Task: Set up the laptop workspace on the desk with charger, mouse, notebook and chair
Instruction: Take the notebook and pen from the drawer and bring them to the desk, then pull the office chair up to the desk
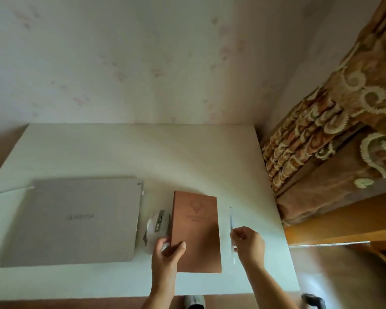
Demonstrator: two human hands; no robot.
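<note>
One notebook (pixel 196 230) lies lengthwise, pointing wallward.

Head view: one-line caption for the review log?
Left hand holds brown notebook beside white mouse and closed grey laptop; right hand grips slim pen.

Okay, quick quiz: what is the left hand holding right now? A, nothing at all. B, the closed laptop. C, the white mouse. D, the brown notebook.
D: the left hand grips the lower left edge of the brown notebook, thumb on its cover, while the mouse and closed laptop lie untouched beside it.
</note>
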